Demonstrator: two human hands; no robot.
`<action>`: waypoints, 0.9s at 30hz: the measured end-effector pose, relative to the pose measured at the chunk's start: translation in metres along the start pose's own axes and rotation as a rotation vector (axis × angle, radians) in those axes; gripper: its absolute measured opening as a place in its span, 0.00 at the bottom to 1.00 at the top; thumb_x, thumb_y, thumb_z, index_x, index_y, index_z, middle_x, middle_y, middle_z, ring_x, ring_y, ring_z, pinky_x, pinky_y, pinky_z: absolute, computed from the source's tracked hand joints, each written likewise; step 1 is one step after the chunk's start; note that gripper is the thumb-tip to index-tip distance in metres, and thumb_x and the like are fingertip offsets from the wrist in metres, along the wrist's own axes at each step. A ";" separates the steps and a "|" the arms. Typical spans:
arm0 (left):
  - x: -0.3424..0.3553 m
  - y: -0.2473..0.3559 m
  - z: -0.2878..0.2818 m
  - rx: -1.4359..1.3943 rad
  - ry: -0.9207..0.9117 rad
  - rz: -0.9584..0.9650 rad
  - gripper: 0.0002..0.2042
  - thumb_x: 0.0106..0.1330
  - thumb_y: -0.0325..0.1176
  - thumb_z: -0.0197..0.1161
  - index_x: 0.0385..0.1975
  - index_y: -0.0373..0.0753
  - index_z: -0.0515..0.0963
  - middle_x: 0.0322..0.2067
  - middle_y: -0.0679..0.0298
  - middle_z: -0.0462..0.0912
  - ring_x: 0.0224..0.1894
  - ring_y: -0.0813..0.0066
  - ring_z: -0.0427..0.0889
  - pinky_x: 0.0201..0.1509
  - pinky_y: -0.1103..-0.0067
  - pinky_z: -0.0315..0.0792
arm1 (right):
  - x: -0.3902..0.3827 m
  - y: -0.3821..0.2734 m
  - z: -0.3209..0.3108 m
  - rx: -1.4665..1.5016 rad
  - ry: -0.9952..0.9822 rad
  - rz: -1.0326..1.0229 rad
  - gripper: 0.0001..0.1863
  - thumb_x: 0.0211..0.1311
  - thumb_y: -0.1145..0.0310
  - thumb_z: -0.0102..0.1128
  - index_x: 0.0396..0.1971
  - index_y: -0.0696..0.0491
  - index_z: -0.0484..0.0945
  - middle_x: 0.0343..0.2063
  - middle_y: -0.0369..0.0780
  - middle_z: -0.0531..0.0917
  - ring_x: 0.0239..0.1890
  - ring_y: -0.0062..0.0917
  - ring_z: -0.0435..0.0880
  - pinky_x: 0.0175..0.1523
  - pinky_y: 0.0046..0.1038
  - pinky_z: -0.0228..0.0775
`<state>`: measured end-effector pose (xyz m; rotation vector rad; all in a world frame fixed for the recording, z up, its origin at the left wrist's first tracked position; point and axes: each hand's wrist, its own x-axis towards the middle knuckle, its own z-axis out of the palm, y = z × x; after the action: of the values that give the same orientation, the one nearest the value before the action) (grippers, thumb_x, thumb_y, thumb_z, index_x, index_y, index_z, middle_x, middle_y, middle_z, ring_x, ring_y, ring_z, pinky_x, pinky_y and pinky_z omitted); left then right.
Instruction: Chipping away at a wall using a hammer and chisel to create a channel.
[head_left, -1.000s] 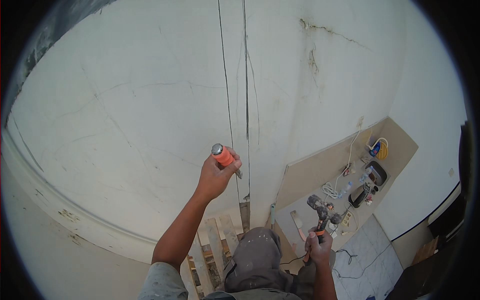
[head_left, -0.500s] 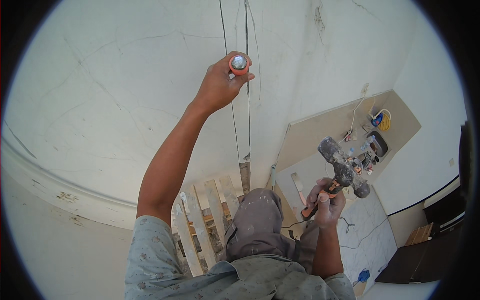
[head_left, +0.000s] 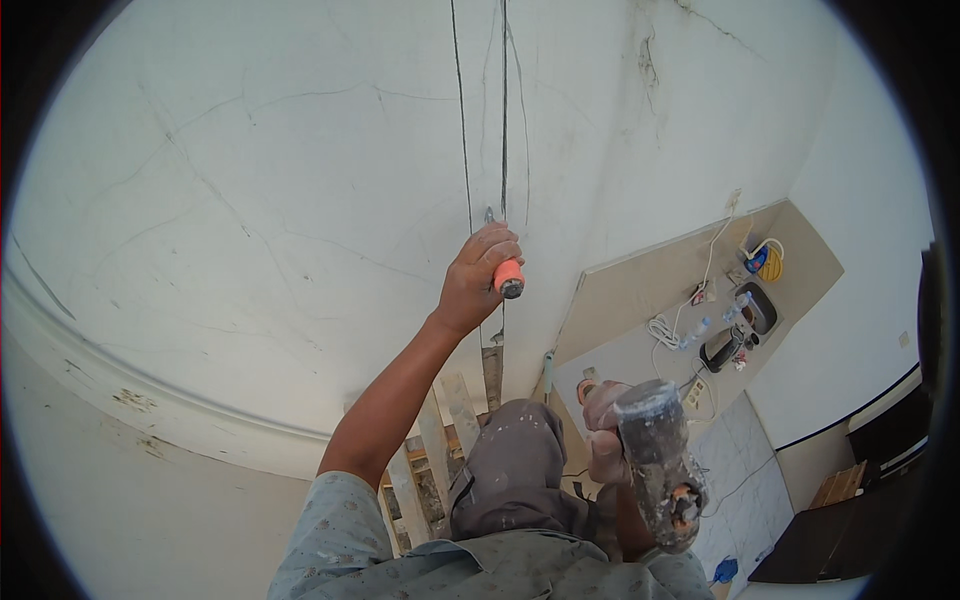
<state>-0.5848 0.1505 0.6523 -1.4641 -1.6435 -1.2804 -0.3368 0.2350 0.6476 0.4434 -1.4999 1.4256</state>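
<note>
In the middle of the view, my left hand is wrapped round a chisel with an orange grip and a metal striking end. Its blade points up at the white wall, between two dark vertical cut lines; whether the tip touches is hard to tell. Lower right, my right hand grips a hammer by its handle, which has an orange end. The worn, heavy hammer head looms close, below and right of the chisel, apart from it, and hides part of my fingers and forearm.
Below the cuts, a rough open slot runs down the wall. A slatted wooden pallet lies beside my knee. At right, a counter carries a sink, bottles, cables and a power strip. Dark cabinets stand lower right.
My left hand has come down the wall and slightly right, tilting the chisel so its blade shows above my fingers. My right hand has dropped left, bringing the hammer head lower and nearer.
</note>
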 end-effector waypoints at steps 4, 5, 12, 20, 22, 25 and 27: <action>-0.002 0.001 0.003 -0.005 0.045 0.004 0.14 0.49 0.20 0.67 0.34 0.39 0.73 0.40 0.60 0.78 0.52 0.56 0.76 0.54 0.68 0.73 | 0.006 0.037 0.007 -0.297 -0.262 -0.332 0.14 0.48 0.70 0.68 0.24 0.57 0.69 0.19 0.42 0.75 0.20 0.33 0.74 0.26 0.24 0.67; -0.002 0.001 0.003 -0.026 0.066 0.008 0.15 0.48 0.20 0.67 0.35 0.39 0.73 0.40 0.60 0.78 0.51 0.56 0.76 0.53 0.68 0.73 | 0.006 0.048 0.012 -0.493 -0.305 -0.128 0.14 0.45 0.69 0.68 0.24 0.57 0.69 0.20 0.41 0.75 0.21 0.32 0.75 0.27 0.24 0.67; -0.001 -0.007 0.006 -0.098 0.102 -0.040 0.15 0.50 0.20 0.67 0.37 0.37 0.74 0.41 0.59 0.78 0.51 0.57 0.77 0.53 0.68 0.74 | -0.009 0.040 0.026 -0.510 -0.223 0.419 0.10 0.41 0.73 0.65 0.23 0.57 0.72 0.20 0.40 0.74 0.21 0.34 0.75 0.27 0.27 0.66; -0.004 -0.010 0.010 -0.088 0.160 -0.006 0.18 0.48 0.18 0.68 0.39 0.37 0.74 0.41 0.58 0.78 0.50 0.58 0.77 0.53 0.69 0.75 | 0.009 0.057 0.036 -0.565 -0.352 -0.046 0.05 0.44 0.78 0.60 0.22 0.56 0.73 0.16 0.40 0.74 0.18 0.34 0.76 0.26 0.28 0.66; -0.004 -0.011 0.010 -0.080 0.151 0.046 0.18 0.47 0.18 0.69 0.39 0.37 0.74 0.41 0.58 0.78 0.50 0.58 0.77 0.53 0.69 0.75 | 0.008 0.060 0.039 -0.688 -0.307 0.526 0.07 0.43 0.74 0.60 0.22 0.58 0.71 0.16 0.42 0.71 0.17 0.36 0.73 0.24 0.31 0.64; -0.007 -0.012 0.012 -0.067 0.163 -0.022 0.18 0.48 0.19 0.69 0.40 0.38 0.73 0.41 0.58 0.78 0.50 0.58 0.77 0.53 0.70 0.75 | 0.000 0.043 0.040 -0.544 -0.315 0.355 0.08 0.41 0.75 0.61 0.21 0.58 0.70 0.15 0.43 0.70 0.17 0.38 0.72 0.24 0.31 0.64; -0.007 -0.014 0.014 -0.050 0.171 -0.064 0.18 0.49 0.20 0.69 0.39 0.39 0.73 0.42 0.58 0.79 0.50 0.58 0.77 0.53 0.70 0.75 | -0.001 0.030 0.039 -0.665 -0.431 0.144 0.10 0.42 0.78 0.62 0.18 0.55 0.68 0.18 0.41 0.73 0.19 0.35 0.74 0.26 0.29 0.65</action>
<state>-0.5946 0.1612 0.6375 -1.3015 -1.5667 -1.4493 -0.3752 0.2071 0.6373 0.2321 -2.2747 0.8752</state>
